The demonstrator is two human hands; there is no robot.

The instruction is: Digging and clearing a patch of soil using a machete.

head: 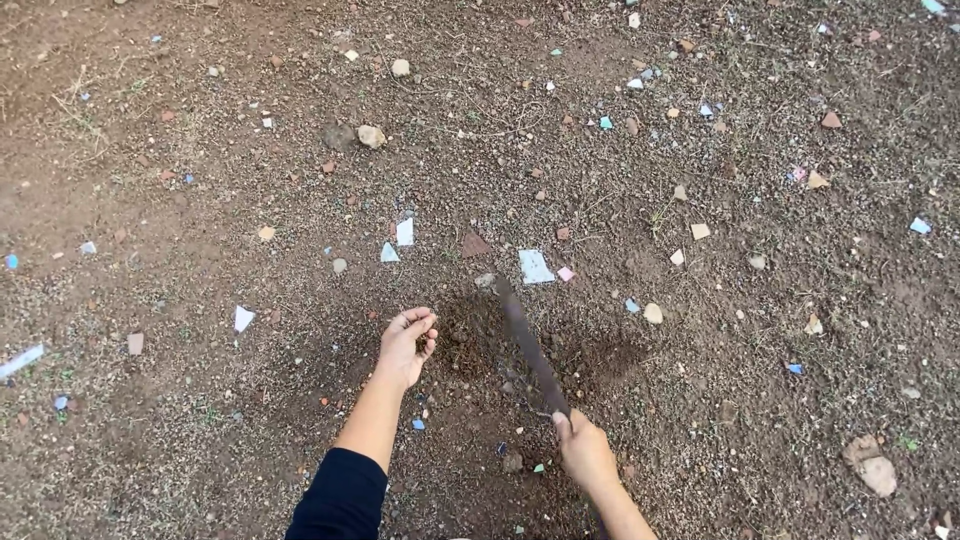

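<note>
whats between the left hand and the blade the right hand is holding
In the head view, a patch of darker, loosened soil lies between the cupped left hand and the long blade gripped by the right hand. Nothing else sits there.

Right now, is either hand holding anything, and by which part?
The right hand grips a long, dark flat blade at its near end, tip in the soil. The left hand is cupped, fingers curled; whether it holds anything cannot be told.

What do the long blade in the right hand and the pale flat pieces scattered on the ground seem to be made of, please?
Long blade: probably metal, dull brown, perhaps rusted or soiled; thin, flat and straight.
Pale flat pieces: possibly broken tile or ceramic; sharp-edged and smooth, but too small to tell.
Ground: loose reddish-brown soil, gritty.
</note>
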